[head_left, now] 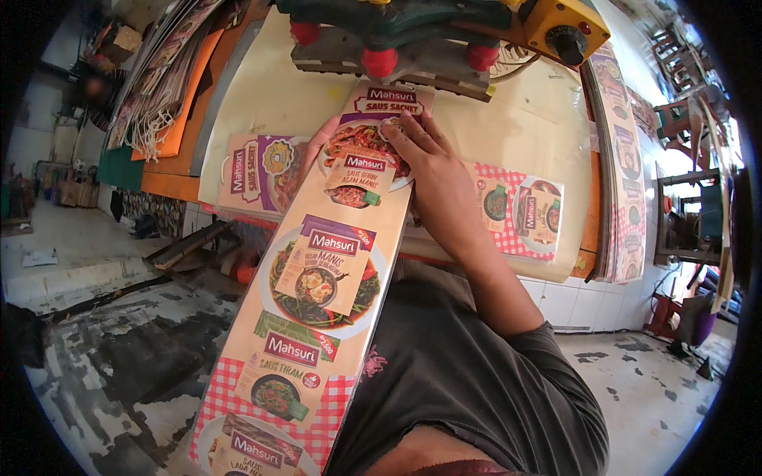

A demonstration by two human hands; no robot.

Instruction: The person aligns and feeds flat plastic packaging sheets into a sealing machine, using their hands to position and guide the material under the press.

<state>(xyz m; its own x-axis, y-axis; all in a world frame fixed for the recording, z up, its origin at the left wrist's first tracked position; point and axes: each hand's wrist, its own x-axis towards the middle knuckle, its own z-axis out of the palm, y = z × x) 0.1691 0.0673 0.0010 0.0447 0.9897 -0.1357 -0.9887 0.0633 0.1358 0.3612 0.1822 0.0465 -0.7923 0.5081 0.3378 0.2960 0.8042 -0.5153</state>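
A long printed card strip (274, 325) in clear plastic slants from beneath the machine down toward my lap. It carries pictures of food on plates and small packets, with a red checked pattern at its near end. My left hand (318, 144) holds its far part at the left edge, most of the fingers hidden behind it. Across the strip's far right side lies my right hand (435, 170), fingers stretched out flat on the printed face. A second printed strip (508, 214) lies crosswise on the cream-coloured work surface (540, 127), passing behind the first.
Just beyond my hands hangs a green press machine (397, 24) with red knobs and a metal bar (389, 70). A yellow control box (565, 32) with a black dial sits at its right. Stacked printed strips stand at the right (623, 174) and left (163, 87) of the table.
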